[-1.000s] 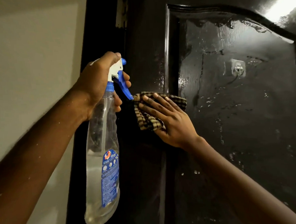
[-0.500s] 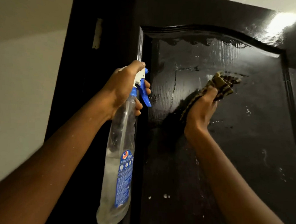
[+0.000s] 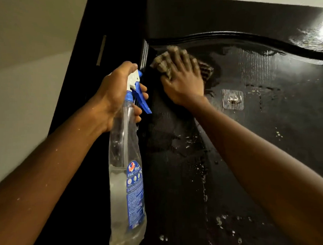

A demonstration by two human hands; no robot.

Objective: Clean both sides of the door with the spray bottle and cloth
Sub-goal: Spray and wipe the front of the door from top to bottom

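A glossy black door (image 3: 267, 137) with a raised arched panel fills the right side, wet with droplets and streaks. My right hand (image 3: 183, 81) presses a checked brown cloth (image 3: 206, 69) flat against the panel's upper left corner; my fingers cover most of the cloth. Just left of it, my left hand (image 3: 115, 94) grips the neck of a clear spray bottle (image 3: 126, 178) with a white and blue trigger head and a blue label. The bottle hangs down, partly filled with liquid.
A clear adhesive hook (image 3: 232, 99) is stuck on the panel just right of my right wrist. The dark door frame (image 3: 85, 70) runs along the left, with a pale wall (image 3: 27, 90) beyond it. A bright light reflection glares at the door's top right.
My right hand has swept the cloth from the panel's middle, over the hook, up and left into the panel's upper left corner. The left hand still holds the bottle; the view has shifted.
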